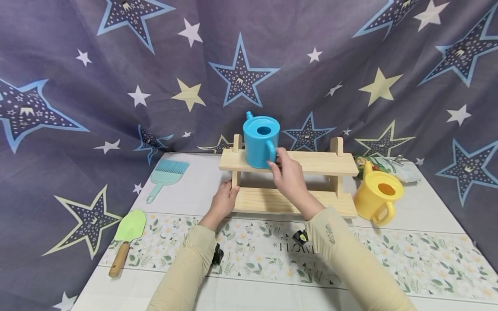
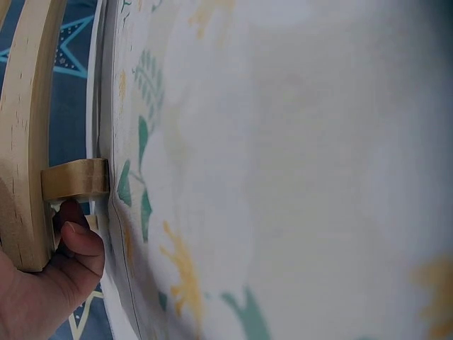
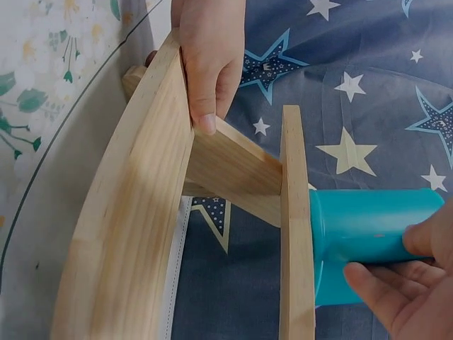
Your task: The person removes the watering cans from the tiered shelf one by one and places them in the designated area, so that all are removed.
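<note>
A blue watering can [image 1: 258, 149] stands upright on the top board of a two-tier wooden shelf [image 1: 315, 162], left of its middle, spout toward the back. My right hand [image 1: 289, 175] grips the can by its handle side; the right wrist view shows that hand's thumb and fingers [image 3: 417, 290] against the can's wall, its base against the upper board. At the shelf's left end my left hand [image 1: 222, 201] holds the lower board. Its thumb lies over the board in the right wrist view, and its fingers curl beneath in the left wrist view.
Right of the shelf stands a yellow watering can [image 1: 371, 196], with a plastic bag [image 1: 404, 170] behind it. To the left lie a pale-blue dustpan with a brush [image 1: 169, 172] and a green trowel [image 1: 131, 225] with a wooden handle. A starry curtain [image 1: 241, 21] hangs behind the table.
</note>
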Available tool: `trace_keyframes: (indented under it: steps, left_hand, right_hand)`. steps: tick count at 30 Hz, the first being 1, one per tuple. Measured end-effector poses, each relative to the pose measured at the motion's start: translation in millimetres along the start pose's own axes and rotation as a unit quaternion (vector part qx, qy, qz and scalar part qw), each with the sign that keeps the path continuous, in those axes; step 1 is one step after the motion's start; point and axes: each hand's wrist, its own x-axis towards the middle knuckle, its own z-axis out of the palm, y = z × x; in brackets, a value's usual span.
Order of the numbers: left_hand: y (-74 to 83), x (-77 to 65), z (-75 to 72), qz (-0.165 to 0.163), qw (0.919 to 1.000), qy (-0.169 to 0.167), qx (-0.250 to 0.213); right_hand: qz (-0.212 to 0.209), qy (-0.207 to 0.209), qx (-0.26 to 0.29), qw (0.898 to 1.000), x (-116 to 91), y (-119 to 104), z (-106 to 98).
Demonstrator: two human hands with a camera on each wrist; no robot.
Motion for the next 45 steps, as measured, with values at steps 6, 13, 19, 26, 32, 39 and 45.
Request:
trace_keyframes:
  steps: [6,13,19,26,32,39,45]
  left_hand:
    - [0.2,-1.5,0.4,0.002,1.0000,0.002,0.002]
    - [0.9,-1.8,0.0,0.004,1.0000,0.000,0.000]
    - [2.0,-1.0,-1.0,0.001,1.0000,-0.006,0.002]
    - [2.2,-0.4,-1.6,0.002,1.0000,-0.006,-0.003]
    - [1.7,0.1,-0.8,0.002,1.0000,-0.007,-0.003]
    - [1.5,-0.4,-0.9,0.004,1.0000,-0.005,0.000]
    - [1.9,-0.9,-0.9,0.009,0.9999,-0.006,0.002]
  right_hand:
    - [-0.008,0.002,0.002,1.000,-3.2,2.9,-2.7]
    - [-0.018,0.006,0.004,1.000,-6.7,1.1,-11.9]
    - [-0.018,0.019,0.005,1.000,-10.2,-0.2,-22.6]
    - [-0.019,0.028,0.010,0.999,-18.0,1.1,-37.1]
    - [-0.015,0.032,0.014,0.999,-25.5,3.1,-48.7]
    - [-0.006,0.035,0.017,0.999,-32.7,8.4,-58.2]
    - [0.009,0.035,0.022,0.999,-39.1,14.5,-66.1]
